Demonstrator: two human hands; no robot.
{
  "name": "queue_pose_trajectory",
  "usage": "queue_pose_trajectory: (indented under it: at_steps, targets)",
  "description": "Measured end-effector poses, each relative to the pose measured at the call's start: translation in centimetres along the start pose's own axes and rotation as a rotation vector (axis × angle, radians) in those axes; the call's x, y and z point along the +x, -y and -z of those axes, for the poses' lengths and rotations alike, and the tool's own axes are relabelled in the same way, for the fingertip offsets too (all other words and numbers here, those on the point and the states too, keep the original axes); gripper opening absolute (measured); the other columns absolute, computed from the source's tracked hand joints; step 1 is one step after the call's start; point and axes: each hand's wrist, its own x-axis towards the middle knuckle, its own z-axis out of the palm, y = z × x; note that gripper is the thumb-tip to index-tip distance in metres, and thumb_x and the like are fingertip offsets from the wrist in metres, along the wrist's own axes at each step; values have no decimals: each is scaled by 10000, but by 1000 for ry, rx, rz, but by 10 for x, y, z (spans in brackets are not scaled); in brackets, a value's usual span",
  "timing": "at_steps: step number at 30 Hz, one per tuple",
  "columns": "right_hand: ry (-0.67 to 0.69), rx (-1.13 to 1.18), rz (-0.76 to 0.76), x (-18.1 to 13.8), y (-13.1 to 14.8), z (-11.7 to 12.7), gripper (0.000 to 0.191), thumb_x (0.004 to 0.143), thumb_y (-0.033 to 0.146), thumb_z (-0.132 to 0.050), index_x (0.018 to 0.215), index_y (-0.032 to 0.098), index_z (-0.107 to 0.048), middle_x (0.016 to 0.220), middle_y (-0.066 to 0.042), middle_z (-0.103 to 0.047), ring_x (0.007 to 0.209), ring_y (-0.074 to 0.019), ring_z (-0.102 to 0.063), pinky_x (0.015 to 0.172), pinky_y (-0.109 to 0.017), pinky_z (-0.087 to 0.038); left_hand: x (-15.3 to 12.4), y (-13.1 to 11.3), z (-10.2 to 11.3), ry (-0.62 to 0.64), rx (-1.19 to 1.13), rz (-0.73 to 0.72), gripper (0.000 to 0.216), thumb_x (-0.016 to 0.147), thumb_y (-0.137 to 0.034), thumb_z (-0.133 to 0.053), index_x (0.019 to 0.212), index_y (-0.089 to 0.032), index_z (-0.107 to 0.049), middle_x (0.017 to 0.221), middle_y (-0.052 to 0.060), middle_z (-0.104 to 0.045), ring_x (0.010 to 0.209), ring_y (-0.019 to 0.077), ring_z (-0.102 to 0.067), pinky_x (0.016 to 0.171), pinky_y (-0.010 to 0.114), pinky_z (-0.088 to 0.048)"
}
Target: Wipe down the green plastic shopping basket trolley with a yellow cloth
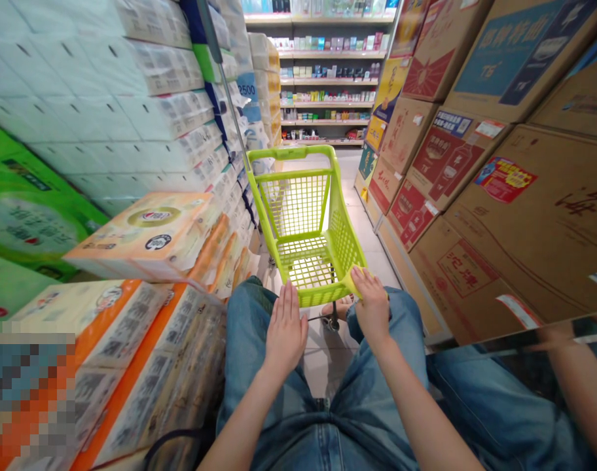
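Note:
A lime-green rolling shopping basket [303, 229] stands right in front of my knees, with grid walls and nothing visible inside. Its grey pull handle [230, 98] rises at the far left corner. My right hand [372, 297] presses a yellow cloth [353, 280] against the near right corner of the rim, fingers bent over it. Most of the cloth is hidden under that hand. My left hand [287, 322] is flat with its fingers stretched out, fingertips at the near left corner of the basket; whether they press on the rim I cannot tell.
Stacked tissue packs [146, 229] line the left side closely. Cardboard cartons [499, 216] are piled along the right. Shelves [328, 85] of small boxes stand at the aisle's far end. A reflective surface [519, 392] at lower right mirrors jeans and an arm. Pale floor tiles [372, 255] run between.

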Motion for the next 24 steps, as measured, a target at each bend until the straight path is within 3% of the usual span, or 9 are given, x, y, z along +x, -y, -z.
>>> queue_pose_trajectory:
  at_steps: [5, 8, 10, 13, 18, 21, 24]
  targets:
    - [79, 58, 136, -10, 81, -31, 697, 753, -43, -394, 1397, 165, -561, 1454, -49, -569, 1395, -223, -476, 1173, -438, -372, -1, 0, 2, 16, 0, -6, 712, 975, -186, -376, 1583, -71, -23, 1636, 192, -226, 1533, 265, -154, 1199, 462, -323]
    - [108, 108, 204, -13, 99, -36, 676, 787, -34, -388, 1409, 174, -549, 1472, -36, -550, 1410, -206, -455, 1180, -420, -358, -1, 0, 2, 13, -13, -20, 687, 966, -168, -374, 1581, -76, -82, 1634, 186, -239, 1533, 266, -149, 1199, 474, -323]
    - [122, 122, 272, -14, 90, -31, 686, 801, -28, -388, 1437, 193, -518, 1478, -29, -543, 1428, -187, -430, 1184, -409, -348, -2, 0, 2, 10, -7, -13, 691, 964, -165, -374, 1583, -87, -79, 1635, 176, -245, 1531, 262, -160, 1200, 469, -323]
    - [126, 112, 316, -14, 50, -18, 717, 799, -25, -381, 1467, 216, -479, 1478, -32, -543, 1445, -167, -402, 1189, -412, -336, -2, 0, 1, 13, 18, -3, 722, 964, -172, -381, 1584, -84, -21, 1639, 171, -234, 1532, 255, -159, 1204, 454, -317]
    - [31, 72, 102, -4, -22, 4, 771, 725, -40, -364, 1434, 217, -523, 1462, -55, -561, 1420, -196, -445, 1182, -463, -342, -1, -1, 1, 9, 31, -23, 745, 965, -169, -378, 1581, -80, 32, 1644, 177, -208, 1533, 266, -156, 1202, 452, -320]
    - [-20, 34, -23, -2, -18, 3, 780, 702, -49, -376, 1418, 214, -540, 1453, -61, -569, 1405, -223, -465, 1174, -487, -341, 0, -1, 1, 2, 28, -17, 748, 963, -167, -379, 1582, -80, 31, 1644, 175, -213, 1532, 268, -160, 1204, 451, -317]
    - [-32, 35, -11, -9, 26, -14, 774, 719, -48, -399, 1435, 218, -523, 1457, -58, -566, 1407, -231, -460, 1170, -482, -344, -1, 0, 1, 0, 26, -13, 750, 959, -166, -392, 1583, -76, 14, 1641, 178, -221, 1532, 267, -162, 1203, 451, -319]
